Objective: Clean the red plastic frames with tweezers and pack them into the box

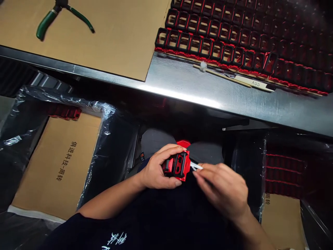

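Observation:
My left hand (162,169) is closed round a red and black plastic housing (179,164), thumb and fingers gripping its opposite sides above my lap. Black-rimmed openings show on its upper face. My right hand (225,185) pinches a slim white tool (196,166) that looks like tweezers. Its far end meets the red edge of the housing; whether it reaches inside I cannot tell. Behind the housing, another red piece (183,143) shows between my legs, partly hidden by my left hand.
Rows of red and black housings (195,45) stand on the metal bench (177,81). A cotton-tipped stick (223,74) and a label marked A55 (251,82) lie before them. Green-handled pliers (48,24) rest on cardboard (111,38). Plastic-lined boxes flank me, holding cardboard (59,166) and red parts (284,173).

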The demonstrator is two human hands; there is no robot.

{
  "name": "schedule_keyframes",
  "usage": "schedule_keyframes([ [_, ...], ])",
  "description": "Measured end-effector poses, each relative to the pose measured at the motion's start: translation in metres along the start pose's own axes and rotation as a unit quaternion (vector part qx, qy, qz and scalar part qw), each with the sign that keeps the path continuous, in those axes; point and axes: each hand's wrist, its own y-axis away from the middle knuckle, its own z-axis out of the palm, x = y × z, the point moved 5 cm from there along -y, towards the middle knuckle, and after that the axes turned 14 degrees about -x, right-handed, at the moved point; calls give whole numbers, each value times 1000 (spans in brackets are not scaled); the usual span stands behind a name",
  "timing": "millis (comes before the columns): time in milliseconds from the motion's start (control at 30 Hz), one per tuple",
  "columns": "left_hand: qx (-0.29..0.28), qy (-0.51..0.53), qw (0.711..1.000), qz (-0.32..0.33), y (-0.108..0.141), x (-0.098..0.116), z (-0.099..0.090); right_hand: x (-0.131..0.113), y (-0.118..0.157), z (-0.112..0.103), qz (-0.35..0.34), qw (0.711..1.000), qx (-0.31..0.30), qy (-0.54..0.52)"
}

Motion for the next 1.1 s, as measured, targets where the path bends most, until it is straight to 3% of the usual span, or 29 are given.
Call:
schedule_keyframes([
  [167,54,194,979,-39,8,-9,6,67,-27,-39,86,978,139,131],
  [300,79,317,945,-12,10,-9,12,134,-71,-62,174,960,127,178],
  [400,84,335,938,17,13,-9,12,155,-91,-68,189,958,138,165],
  [467,85,311,946,35,15,-9,11,141,-89,-66,165,957,177,162],
  [567,91,267,958,51,17,-12,9,98,-68,-50,137,966,200,88],
  [667,98,229,967,50,18,-15,9,57,-45,-11,145,977,74,-134],
  [767,91,175,979,59,15,-14,8,30,-27,26,170,930,-40,-323],
  [867,75,117,988,63,10,-13,9,20,-15,45,200,871,-77,-442],
  [967,71,86,992,61,8,-13,10,18,-10,54,224,831,-94,-500],
  [1100,61,24,995,73,8,-11,13,16,-6,67,249,803,-129,-526],
])
